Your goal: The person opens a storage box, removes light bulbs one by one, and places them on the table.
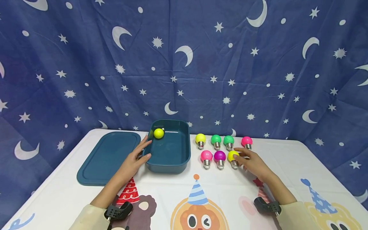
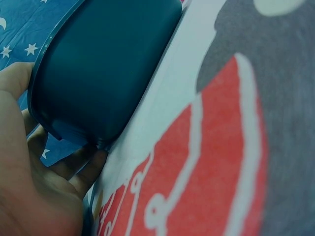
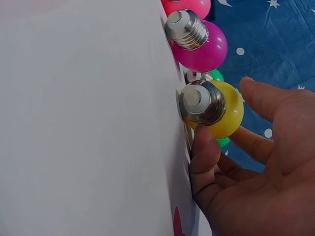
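In the head view my left hand (image 1: pixel 133 160) is at the left side of a dark teal plastic box (image 1: pixel 169 168), its fingers spread and fairly straight, fingertips at the rim. A yellow light bulb (image 1: pixel 158 133) lies inside, in the back left corner. My right hand (image 1: pixel 253 163) reaches around another yellow bulb (image 1: pixel 231 156) at the right end of the front row. In the right wrist view, the thumb stands beside that bulb with a small gap, and bent fingers lie close under it. Next to it are a purple bulb (image 1: pixel 219 156) and a pink bulb (image 1: pixel 206 156).
A back row holds a yellow bulb (image 1: pixel 200 139), two green bulbs (image 1: pixel 216 140) and a pink-red bulb (image 1: pixel 246 141). A flat teal lid (image 1: pixel 106 159) lies left of the box. The table has a white cloth (image 1: pixel 230 195) with cartoon animals; a blue starry curtain (image 1: pixel 201 73) hangs behind.
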Available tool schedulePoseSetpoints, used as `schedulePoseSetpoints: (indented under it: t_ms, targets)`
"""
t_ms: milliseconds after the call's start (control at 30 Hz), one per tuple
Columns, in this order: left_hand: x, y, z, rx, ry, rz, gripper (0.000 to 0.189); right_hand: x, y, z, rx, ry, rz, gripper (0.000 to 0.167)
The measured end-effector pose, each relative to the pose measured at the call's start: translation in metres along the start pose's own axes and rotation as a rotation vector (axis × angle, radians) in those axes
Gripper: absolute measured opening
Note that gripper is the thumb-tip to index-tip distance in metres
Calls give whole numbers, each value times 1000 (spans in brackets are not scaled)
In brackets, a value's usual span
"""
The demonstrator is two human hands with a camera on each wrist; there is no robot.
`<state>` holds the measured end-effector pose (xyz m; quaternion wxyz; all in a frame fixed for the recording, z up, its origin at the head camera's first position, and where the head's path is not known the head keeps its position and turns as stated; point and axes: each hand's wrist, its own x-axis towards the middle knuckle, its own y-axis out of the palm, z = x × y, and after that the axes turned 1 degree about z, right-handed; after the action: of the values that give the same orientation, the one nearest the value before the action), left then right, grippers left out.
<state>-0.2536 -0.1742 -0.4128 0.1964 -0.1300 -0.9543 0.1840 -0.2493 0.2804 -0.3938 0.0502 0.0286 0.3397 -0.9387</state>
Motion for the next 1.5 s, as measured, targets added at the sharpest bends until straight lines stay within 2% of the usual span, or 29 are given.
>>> schedulePoseSetpoints:
  t_ms: [1500]
  targets:
    - [-1, 1, 1, -10, -4, 1, 52, -1, -5, 1, 34, 27, -9, 59]
